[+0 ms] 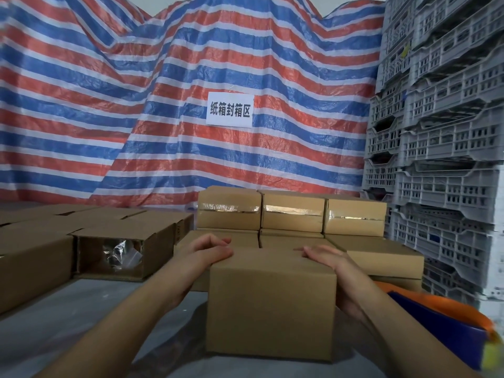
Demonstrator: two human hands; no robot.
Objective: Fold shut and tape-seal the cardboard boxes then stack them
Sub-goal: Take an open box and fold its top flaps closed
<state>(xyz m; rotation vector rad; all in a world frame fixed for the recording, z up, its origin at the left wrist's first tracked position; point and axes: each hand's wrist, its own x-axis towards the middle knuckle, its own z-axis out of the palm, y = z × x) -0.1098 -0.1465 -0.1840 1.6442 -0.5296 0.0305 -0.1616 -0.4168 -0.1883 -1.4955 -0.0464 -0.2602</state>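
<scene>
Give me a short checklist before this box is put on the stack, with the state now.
1. Both hands on the carried box: left hand and right hand at its upper corners, ok.
2. Box closed: ok.
3. Tape on its seam: cannot tell.
4. Taped boxes in the back row aligned: ok.
5. Free place on the lower front row: ok.
6. Open box at left still unsealed: not ok.

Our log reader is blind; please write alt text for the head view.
Two hands, left and right, hold a closed cardboard box by its sides before a stack of taped boxes; a striped tarp hangs behind.
</scene>
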